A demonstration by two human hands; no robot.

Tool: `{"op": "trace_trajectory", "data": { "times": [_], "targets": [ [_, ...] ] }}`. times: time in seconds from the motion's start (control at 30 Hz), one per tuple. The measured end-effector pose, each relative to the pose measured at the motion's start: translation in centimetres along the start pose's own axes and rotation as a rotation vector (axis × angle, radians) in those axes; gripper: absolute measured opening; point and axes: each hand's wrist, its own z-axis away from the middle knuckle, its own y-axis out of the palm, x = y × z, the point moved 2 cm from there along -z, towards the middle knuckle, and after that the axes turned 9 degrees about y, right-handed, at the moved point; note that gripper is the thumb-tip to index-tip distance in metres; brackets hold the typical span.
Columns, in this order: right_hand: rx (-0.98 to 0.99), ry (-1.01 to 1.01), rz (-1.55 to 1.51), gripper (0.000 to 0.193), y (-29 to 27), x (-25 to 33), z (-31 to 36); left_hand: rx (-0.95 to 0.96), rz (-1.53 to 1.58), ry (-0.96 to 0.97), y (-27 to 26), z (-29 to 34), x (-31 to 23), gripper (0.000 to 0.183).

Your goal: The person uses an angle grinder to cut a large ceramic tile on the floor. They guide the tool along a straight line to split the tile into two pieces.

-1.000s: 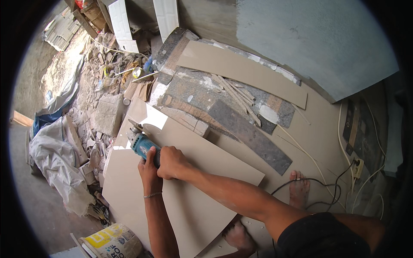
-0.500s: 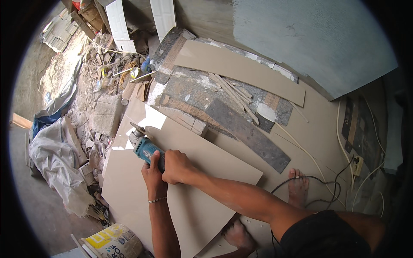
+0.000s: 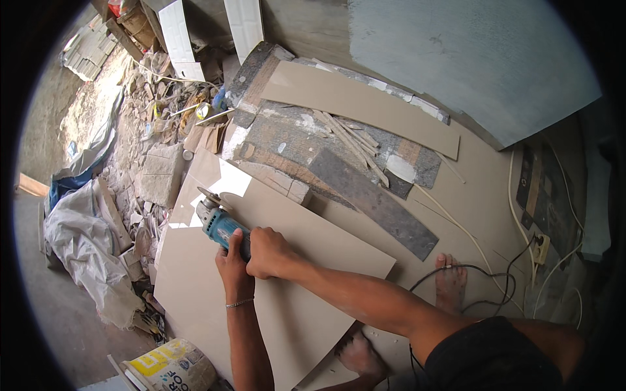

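Observation:
A teal angle grinder (image 3: 220, 225) is held over the large beige tile (image 3: 306, 267), its thin cutting disc (image 3: 210, 195) near the tile's far left part. My left hand (image 3: 235, 266) is closed on the grinder's body from below, the thumb lying along it. Behind it, my right hand (image 3: 268, 253) is wrapped round the dark rear end of the tool. Whether the disc touches the tile I cannot tell. Bright light reflects off the tile beside the disc.
A long beige tile strip (image 3: 365, 112), thin offcuts (image 3: 349, 140) and a dark grey strip (image 3: 375, 203) lie beyond. Rubble (image 3: 163, 173) and a white sack (image 3: 81, 238) are on the left, a bucket (image 3: 171, 368) at lower left. Cables (image 3: 473, 268) cross the floor near my foot (image 3: 450, 283).

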Motion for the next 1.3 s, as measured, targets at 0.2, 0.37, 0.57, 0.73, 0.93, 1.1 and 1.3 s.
{"op": "trace_trajectory", "data": {
  "times": [0.2,0.37,0.57,0.73,0.93,1.1,1.3],
  "targets": [
    [-0.056,-0.051,-0.033,0.038,0.2,-1.1,1.0,-0.012,0.024,-0.016,0.3,1.2,0.6,0.032],
    [-0.026,-0.015,-0.004,0.037,0.1,-1.2,1.3,0.002,0.062,-0.017,0.2,1.5,0.9,0.032],
    [-0.074,-0.06,-0.017,0.033,0.3,-1.2,0.8,0.002,0.018,-0.016,0.0,1.0,0.9,0.033],
    [-0.039,-0.036,-0.007,0.035,0.2,-1.3,0.9,0.012,0.023,-0.009,0.3,1.4,0.8,0.033],
    [-0.033,0.0,0.0,0.038,-0.1,-1.8,1.9,0.009,0.008,-0.011,0.6,2.4,0.9,0.031],
    [-0.034,0.003,-0.001,0.036,-0.3,-2.2,2.6,0.005,0.02,-0.011,0.8,3.1,1.2,0.031],
    [-0.029,0.025,-0.006,0.036,-0.3,-2.2,2.5,0.015,0.03,-0.007,0.9,3.1,1.2,0.03]
  ]
}}
